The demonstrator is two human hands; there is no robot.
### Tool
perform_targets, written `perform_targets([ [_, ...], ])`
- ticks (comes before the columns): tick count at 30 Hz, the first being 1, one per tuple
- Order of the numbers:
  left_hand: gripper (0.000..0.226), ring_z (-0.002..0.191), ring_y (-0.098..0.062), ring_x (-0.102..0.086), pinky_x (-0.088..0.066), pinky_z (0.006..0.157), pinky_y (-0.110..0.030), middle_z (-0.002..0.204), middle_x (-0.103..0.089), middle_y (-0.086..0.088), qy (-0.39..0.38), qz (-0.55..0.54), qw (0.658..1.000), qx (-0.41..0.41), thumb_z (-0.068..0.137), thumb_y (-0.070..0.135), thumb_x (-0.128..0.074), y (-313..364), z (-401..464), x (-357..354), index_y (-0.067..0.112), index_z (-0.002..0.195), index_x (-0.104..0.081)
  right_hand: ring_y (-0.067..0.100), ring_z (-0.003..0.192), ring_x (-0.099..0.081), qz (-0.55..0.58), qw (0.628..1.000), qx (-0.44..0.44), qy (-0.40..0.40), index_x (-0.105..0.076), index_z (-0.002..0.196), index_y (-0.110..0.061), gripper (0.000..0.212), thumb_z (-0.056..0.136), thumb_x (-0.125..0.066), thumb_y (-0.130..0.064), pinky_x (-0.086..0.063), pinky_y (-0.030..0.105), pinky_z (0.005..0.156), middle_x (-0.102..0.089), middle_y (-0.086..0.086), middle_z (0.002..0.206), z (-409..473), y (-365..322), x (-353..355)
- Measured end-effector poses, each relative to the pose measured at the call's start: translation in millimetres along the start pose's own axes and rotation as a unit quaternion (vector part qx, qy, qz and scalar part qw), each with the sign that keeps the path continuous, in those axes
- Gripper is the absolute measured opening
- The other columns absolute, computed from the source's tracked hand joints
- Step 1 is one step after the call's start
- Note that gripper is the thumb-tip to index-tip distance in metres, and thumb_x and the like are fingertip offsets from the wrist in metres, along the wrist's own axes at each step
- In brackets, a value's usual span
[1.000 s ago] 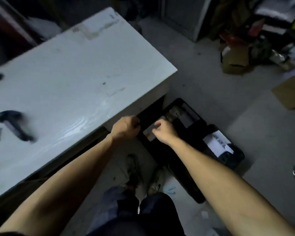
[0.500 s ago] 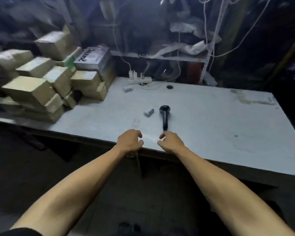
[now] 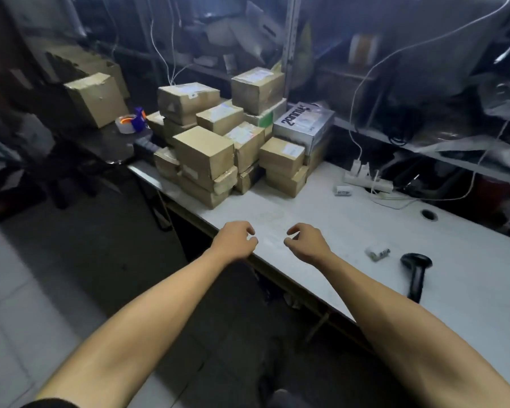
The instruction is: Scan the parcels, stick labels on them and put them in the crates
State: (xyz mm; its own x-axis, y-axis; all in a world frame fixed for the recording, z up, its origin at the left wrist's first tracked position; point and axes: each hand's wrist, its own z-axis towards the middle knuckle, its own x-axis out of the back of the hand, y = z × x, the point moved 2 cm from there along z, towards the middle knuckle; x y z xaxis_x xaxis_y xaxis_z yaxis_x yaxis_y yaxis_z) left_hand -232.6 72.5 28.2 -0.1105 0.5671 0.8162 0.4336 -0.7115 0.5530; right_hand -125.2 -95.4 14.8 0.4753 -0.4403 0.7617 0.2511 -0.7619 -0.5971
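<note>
**Empty hands over the table edge, parcels stacked behind**

The long white laminate table (image 3: 351, 231) runs from the middle left of the frame down to the lower right edge, its near edge slanting the same way. On its far left end, in the upper middle of the frame, stands the pile of brown taped cardboard parcels (image 3: 218, 142), several layers high, some with white labels on top. A silver-grey printed carton (image 3: 305, 125) leans against the pile's right side.

Both bare forearms reach up from the bottom of the frame. The left hand (image 3: 233, 241) hangs at the table's near edge and the right hand (image 3: 305, 242) over the tabletop just beside it; each has its fingers loosely curled and grasps nothing. The two hands are near each other but apart, and well short of the parcels.

The black handheld barcode scanner (image 3: 415, 275) lies flat at the right of the frame, apart from the right hand. Its long axis runs nearly up and down the picture, head toward the far side of the table, handle toward the near edge.

A white power strip (image 3: 368, 182) with white cables lies at the table's far edge. A small white plastic piece (image 3: 377, 253) rests just left of the scanner's head. A roll of clear tape on a blue dispenser (image 3: 130, 122) sits on a dark surface at the upper left.
</note>
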Motion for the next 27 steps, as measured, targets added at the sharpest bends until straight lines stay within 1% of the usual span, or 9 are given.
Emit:
perform_targets([
  [3, 0.028, 0.107, -0.019, -0.060, -0.050, 0.090, -0.030, 0.118, -0.065, -0.002, 0.014, -0.034, 0.998, 0.047, 0.093, 0.029, -0.058, -24, 29, 16, 0.017, 0.117, -0.067, 0.017, 0.088, -0.064, 0.014, 0.999, 0.035, 0.006, -0.060, 0.126, -0.016, 0.038, 0.091, -0.064, -0.030, -0.056, 0.031, 0.076, -0.066, 0.001, 0.101, 43, -38, -13],
  [5, 0.028, 0.104, -0.018, -0.060, -0.051, 0.089, -0.030, 0.116, -0.064, -0.001, 0.033, -0.056, 0.995, 0.076, 0.093, 0.030, -0.058, -37, 54, 30, 0.019, 0.117, -0.067, 0.015, 0.092, -0.062, 0.026, 0.997, 0.072, 0.016, -0.058, 0.127, -0.017, 0.040, 0.092, -0.066, -0.033, -0.052, 0.026, 0.072, -0.065, 0.001, 0.107, 78, -68, -19],
  [7, 0.025, 0.100, -0.017, -0.061, -0.052, 0.086, -0.030, 0.112, -0.065, 0.001, 0.057, -0.087, 0.989, 0.106, 0.093, 0.029, -0.058, -47, 79, 46, 0.020, 0.115, -0.067, 0.016, 0.101, -0.061, 0.040, 0.990, 0.127, 0.048, -0.058, 0.127, -0.018, 0.046, 0.088, -0.072, -0.040, -0.053, 0.028, 0.077, -0.063, 0.002, 0.117, 114, -99, -21],
  [9, 0.023, 0.097, -0.017, -0.062, -0.050, 0.080, -0.028, 0.108, -0.066, 0.001, 0.081, -0.118, 0.980, 0.138, 0.094, 0.027, -0.058, -57, 102, 63, 0.019, 0.112, -0.069, 0.020, 0.114, -0.055, 0.040, 0.983, 0.167, 0.070, -0.054, 0.132, -0.019, 0.065, 0.080, -0.078, -0.050, -0.054, 0.036, 0.089, -0.060, 0.003, 0.125, 153, -132, -20],
  [12, 0.024, 0.096, -0.016, -0.061, -0.046, 0.077, -0.025, 0.106, -0.066, 0.003, 0.094, -0.135, 0.971, 0.171, 0.094, 0.024, -0.056, -72, 130, 85, 0.020, 0.113, -0.070, 0.028, 0.140, -0.033, 0.012, 0.985, 0.169, 0.037, -0.032, 0.152, -0.023, 0.109, 0.066, -0.081, -0.068, -0.039, 0.045, 0.110, -0.041, 0.008, 0.149, 201, -174, -18],
  [15, 0.021, 0.094, -0.015, -0.056, -0.043, 0.077, -0.025, 0.099, -0.062, 0.004, 0.104, -0.146, 0.963, 0.201, 0.096, 0.023, -0.055, -88, 155, 98, 0.020, 0.110, -0.071, 0.036, 0.146, -0.023, -0.034, 0.983, 0.180, -0.005, -0.012, 0.159, -0.024, 0.132, 0.059, -0.078, -0.079, -0.029, 0.052, 0.117, -0.029, 0.014, 0.158, 241, -199, -21],
  [19, 0.018, 0.073, -0.020, -0.047, -0.035, 0.069, -0.030, 0.080, -0.051, -0.008, 0.111, -0.169, 0.943, 0.266, 0.095, 0.023, -0.050, -111, 172, 98, 0.018, 0.079, -0.057, 0.031, 0.134, -0.033, -0.039, 0.980, 0.195, 0.009, -0.024, 0.153, -0.027, 0.117, 0.061, -0.077, -0.076, -0.037, 0.048, 0.108, -0.045, 0.010, 0.145, 268, -207, -29],
  [24, 0.034, 0.090, -0.026, -0.067, -0.054, 0.083, -0.038, 0.095, -0.071, -0.010, 0.174, -0.317, 0.886, 0.290, 0.093, 0.050, -0.057, -130, 187, 99, 0.018, 0.086, -0.066, 0.015, 0.123, -0.045, 0.125, 0.966, 0.222, 0.052, -0.050, 0.139, -0.030, 0.091, 0.062, -0.079, -0.070, -0.043, 0.033, 0.101, -0.053, -0.002, 0.134, 266, -190, -30],
  [27, 0.059, 0.106, -0.022, -0.067, -0.056, 0.095, -0.044, 0.111, -0.072, -0.001, 0.176, -0.383, 0.872, 0.249, 0.082, 0.070, -0.059, -118, 197, 106, 0.020, 0.110, -0.073, 0.010, 0.118, -0.052, 0.302, 0.940, 0.154, 0.033, -0.061, 0.131, -0.029, 0.076, 0.066, -0.085, -0.061, -0.047, 0.031, 0.100, -0.058, -0.010, 0.128, 261, -164, -21],
])
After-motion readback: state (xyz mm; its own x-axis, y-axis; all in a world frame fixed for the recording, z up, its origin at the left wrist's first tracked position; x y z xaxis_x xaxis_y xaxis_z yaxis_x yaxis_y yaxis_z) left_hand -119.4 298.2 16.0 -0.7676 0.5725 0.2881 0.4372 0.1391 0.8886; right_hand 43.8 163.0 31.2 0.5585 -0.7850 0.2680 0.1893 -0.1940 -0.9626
